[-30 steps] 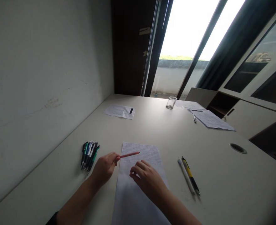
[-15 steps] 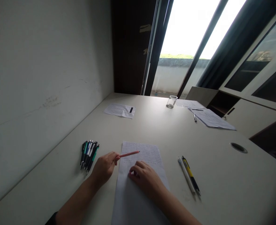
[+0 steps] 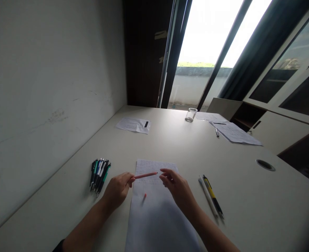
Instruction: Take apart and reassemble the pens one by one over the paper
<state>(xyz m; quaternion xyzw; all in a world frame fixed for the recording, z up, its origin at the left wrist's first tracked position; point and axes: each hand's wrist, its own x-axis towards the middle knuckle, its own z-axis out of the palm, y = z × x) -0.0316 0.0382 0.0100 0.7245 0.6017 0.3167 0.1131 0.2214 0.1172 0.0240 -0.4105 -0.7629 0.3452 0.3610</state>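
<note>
My left hand (image 3: pixel 119 189) is closed around one end of a slim pink pen (image 3: pixel 145 175). The pen lies nearly level above the sheet of paper (image 3: pixel 159 213), its narrow dark tip pointing right. Close to that tip is my right hand (image 3: pixel 177 185), with thumb and forefinger apart and nothing visible between them. On the paper below the pen rests a small pinkish-red piece (image 3: pixel 145 195) that looks like a pen cap. Lines of handwriting cover the upper part of the sheet.
A bunch of pens (image 3: pixel 100 176) lies left of my left hand. Right of the paper are a white pen (image 3: pixel 208 196) and a yellow-and-black pen (image 3: pixel 213 197). Farther back stand a glass jar (image 3: pixel 191 114), a crumpled sheet (image 3: pixel 132 125) and stacked papers (image 3: pixel 238 133).
My right hand has let go of the small pinkish-red piece, leaving it on the paper, and has moved up and right toward the pen's tip. The left hand keeps the pen nearly still.
</note>
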